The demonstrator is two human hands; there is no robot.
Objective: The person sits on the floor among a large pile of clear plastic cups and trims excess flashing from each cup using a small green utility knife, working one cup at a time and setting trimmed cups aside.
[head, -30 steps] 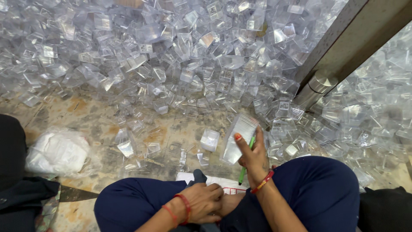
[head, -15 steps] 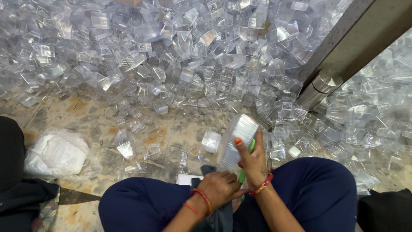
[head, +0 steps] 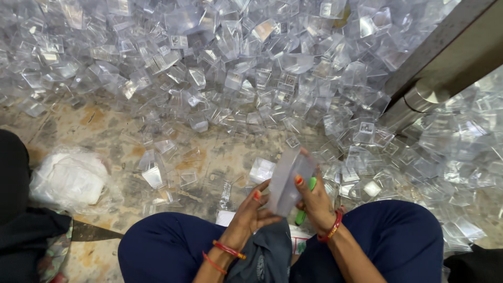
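Between both hands, the stack of boxes (head: 285,183) is showing as clear, smooth plastic with a slightly frosted look. Beyond the hands, the heap of boxes (head: 236,68) is glinting as glossy transparent plastic with sharp highlights. The floor (head: 105,126) ahead of the left hand (head: 251,212) is appearing as rough, matt stone, stained and mottled. Far to the left, the bag (head: 68,178) is reading as thin, crinkled, translucent plastic. Beyond the right hand (head: 314,202), the post (head: 419,99) is shining as brushed metal. Under the wrists, the trousers (head: 167,251) are looking like matt woven cloth.
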